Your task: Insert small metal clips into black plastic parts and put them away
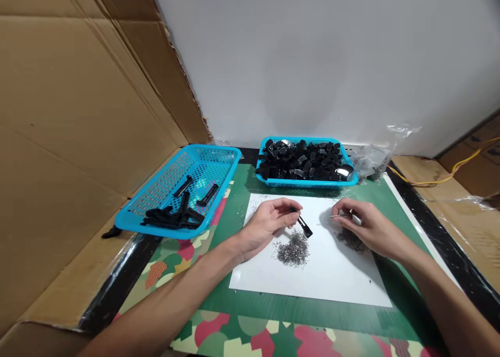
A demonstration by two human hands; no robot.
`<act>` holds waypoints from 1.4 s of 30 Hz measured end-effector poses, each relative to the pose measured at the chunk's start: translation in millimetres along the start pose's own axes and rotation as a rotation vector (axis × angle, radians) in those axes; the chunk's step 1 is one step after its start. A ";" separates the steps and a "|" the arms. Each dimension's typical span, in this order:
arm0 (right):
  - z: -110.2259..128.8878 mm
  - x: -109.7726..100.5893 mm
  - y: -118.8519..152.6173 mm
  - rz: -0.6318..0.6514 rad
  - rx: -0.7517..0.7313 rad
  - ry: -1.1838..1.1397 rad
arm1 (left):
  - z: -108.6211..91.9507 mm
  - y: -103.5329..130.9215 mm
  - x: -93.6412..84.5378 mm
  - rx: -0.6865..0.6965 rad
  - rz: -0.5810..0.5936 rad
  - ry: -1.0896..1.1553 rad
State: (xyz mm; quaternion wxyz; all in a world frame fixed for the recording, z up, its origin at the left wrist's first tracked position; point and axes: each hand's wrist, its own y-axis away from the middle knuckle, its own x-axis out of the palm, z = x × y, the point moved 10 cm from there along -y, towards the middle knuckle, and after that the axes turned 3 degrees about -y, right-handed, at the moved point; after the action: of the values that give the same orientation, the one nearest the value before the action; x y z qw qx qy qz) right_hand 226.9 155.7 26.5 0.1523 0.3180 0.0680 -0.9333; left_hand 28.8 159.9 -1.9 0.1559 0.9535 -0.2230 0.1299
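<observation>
My left hand [269, 222] pinches a slim black slotted part [303, 227], which points down to the right over the white sheet [328, 279]. Just below it lies a pile of small metal springs or wire pieces [294, 250]. My right hand [365, 226] holds a thin metal pin [339, 216] between thumb and fingertips, pointing left toward the black part but apart from it. A second pile of small metal pieces [353, 241] lies under my right hand, partly hidden by it.
A blue basket [133, 219] at the left holds several long black parts. Another blue basket [304, 183] at the back is full of black pieces. Clear plastic bags [369, 159] sit beside it. Cardboard [78, 112] stands at the left; a yellow cable [437, 182] runs at the right.
</observation>
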 end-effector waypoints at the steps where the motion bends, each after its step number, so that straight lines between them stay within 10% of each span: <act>1: 0.2 -1.5 0.3 -0.012 0.015 -0.025 | -0.4 0.5 -3.1 0.006 -0.021 0.044; 20: 33.1 7.8 10.0 -0.167 -0.054 -0.494 | -2.1 13.5 18.8 0.105 0.135 -0.067; 42: 60.5 34.5 19.5 -0.114 -0.239 -0.314 | -13.2 29.2 29.7 0.190 0.113 -0.387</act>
State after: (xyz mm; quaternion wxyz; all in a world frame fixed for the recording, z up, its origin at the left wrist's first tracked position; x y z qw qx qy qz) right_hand 172.7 115.4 52.4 0.1445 0.1436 0.1717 -0.9639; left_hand 38.6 128.3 26.6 0.0124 0.9571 -0.2884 -0.0265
